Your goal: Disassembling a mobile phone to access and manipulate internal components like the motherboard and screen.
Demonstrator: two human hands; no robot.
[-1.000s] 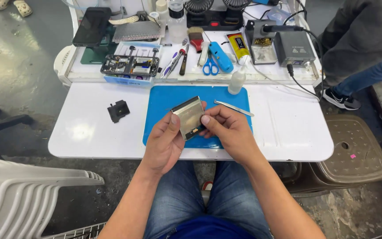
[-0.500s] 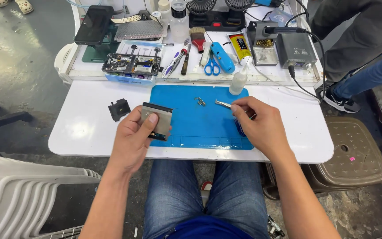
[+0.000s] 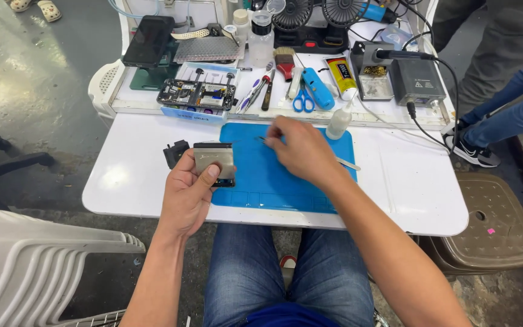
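The left hand (image 3: 190,192) grips a flat grey metal part (image 3: 214,161) by its lower edge, thumb pressed on its face, holding it over the left edge of the blue mat (image 3: 286,175), near the surface's front. The right hand (image 3: 301,148) is curled, fingers down, at the mat's far edge, where thin tweezers (image 3: 345,162) lie; whether it pinches anything I cannot tell. A small black piece (image 3: 175,152) sits just beside the part. To do this well, I judge the part should be kept level and steady, and the right fingertips should close gently so tiny pieces do not skitter off the mat
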